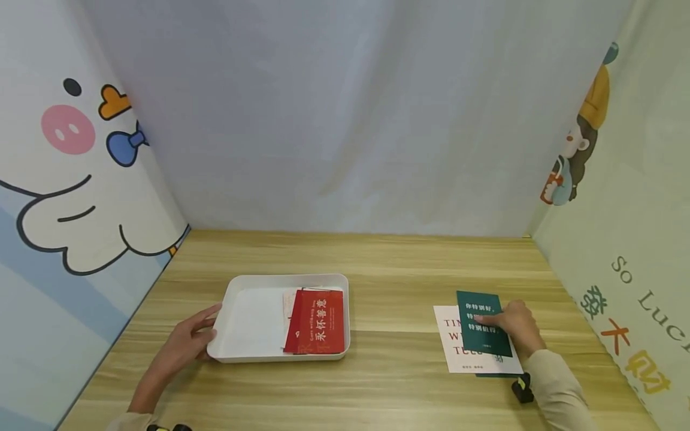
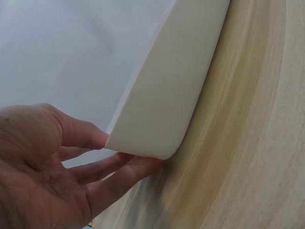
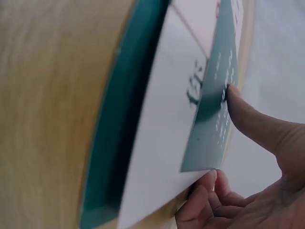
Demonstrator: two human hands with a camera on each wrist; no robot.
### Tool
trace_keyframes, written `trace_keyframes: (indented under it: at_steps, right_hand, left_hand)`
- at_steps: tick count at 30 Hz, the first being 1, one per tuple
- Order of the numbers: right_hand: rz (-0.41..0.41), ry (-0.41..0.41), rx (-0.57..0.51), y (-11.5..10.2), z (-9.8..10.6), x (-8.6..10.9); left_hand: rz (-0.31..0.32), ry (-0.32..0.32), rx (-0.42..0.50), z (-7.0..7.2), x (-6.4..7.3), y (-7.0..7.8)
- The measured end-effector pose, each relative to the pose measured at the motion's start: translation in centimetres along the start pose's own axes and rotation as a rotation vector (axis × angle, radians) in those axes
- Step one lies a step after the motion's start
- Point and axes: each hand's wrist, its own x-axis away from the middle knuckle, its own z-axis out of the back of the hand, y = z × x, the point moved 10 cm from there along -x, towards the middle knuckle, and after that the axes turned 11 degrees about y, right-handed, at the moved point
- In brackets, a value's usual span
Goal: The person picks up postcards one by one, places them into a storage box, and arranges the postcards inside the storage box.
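Observation:
A shallow white tray (image 1: 245, 320) lies at the left of the table with red cards (image 1: 323, 323) in its right half. My left hand (image 1: 188, 341) grips the tray's left end, thumb at the rim and fingers under the corner, as the left wrist view shows. On the right, my right hand (image 1: 517, 326) pinches a dark green card (image 3: 209, 129) with white writing, thumb on its face and fingers at its edge. Beneath that card is a white card (image 1: 453, 350) with red lettering. Another green card (image 3: 109, 124) shows under the white one.
The wood-grain table (image 1: 393, 299) stretches between the tray and the cards. A grey curtain (image 1: 345, 120) hangs at the back. Printed panels close the left and right sides. A paler card (image 1: 288, 302) lies partly under the red cards.

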Motion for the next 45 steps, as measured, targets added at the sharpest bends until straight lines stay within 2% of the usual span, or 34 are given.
trace_keyframes:
  at_steps: [6,12,21,28,36,40,45]
  right_hand:
    - [0.021,0.062,0.016,0.4,1.1,-0.2]
    - [-0.016,0.079,0.034,0.9,1.4,-0.2]
    - [-0.020,0.108,-0.045,1.0,2.5,-0.4]
    - [-0.026,0.051,-0.154,1.3,2.7,-0.9]
    - [-0.138,-0.063,-0.285,2.4,1.8,-1.1]
    - [-0.153,-0.111,-0.329,2.5,1.4,-0.8]
    - [-0.176,-0.170,-0.460,2.3,0.7,-0.5]
  left_hand:
    - [-0.010,-0.004,0.007,0.0,0.1,0.2]
    - [-0.003,-0.008,0.006,0.1,0.2,0.2]
    - [0.003,-0.001,-0.004,0.1,0.2,0.1]
    - [0.009,0.003,-0.020,0.1,0.1,0.1]
    - [0.003,0.001,0.002,0.1,0.1,0.2]
    - [-0.007,0.001,0.002,0.1,0.2,0.2]
    - [-0.008,0.007,-0.017,0.2,0.2,0.2]
